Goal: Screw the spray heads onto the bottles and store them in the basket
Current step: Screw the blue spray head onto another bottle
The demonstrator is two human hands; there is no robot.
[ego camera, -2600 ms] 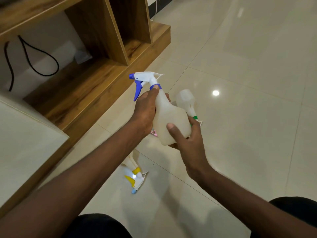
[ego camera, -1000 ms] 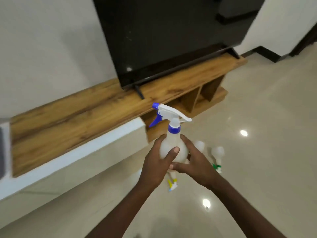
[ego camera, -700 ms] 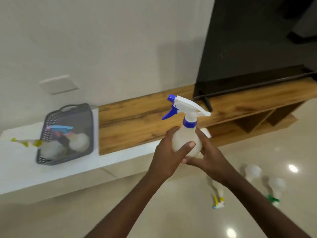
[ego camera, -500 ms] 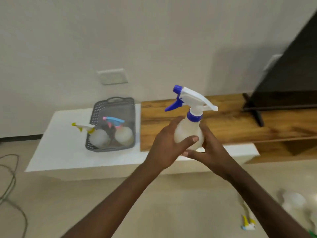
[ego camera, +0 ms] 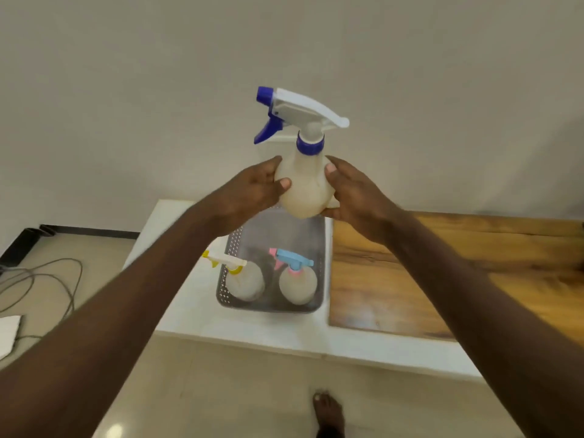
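Hands: left (ego camera: 252, 191) and right (ego camera: 354, 197) both hold bottle (ego camera: 305, 188), upright
Basket (ego camera: 320, 248): far rim hidden behind bottle
Inside: two bottles, blurred

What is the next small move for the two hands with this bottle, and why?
Probably lower the blue-capped bottle, held upright by the left hand and right hand, into the basket; its far half looks free behind two stored bottles.
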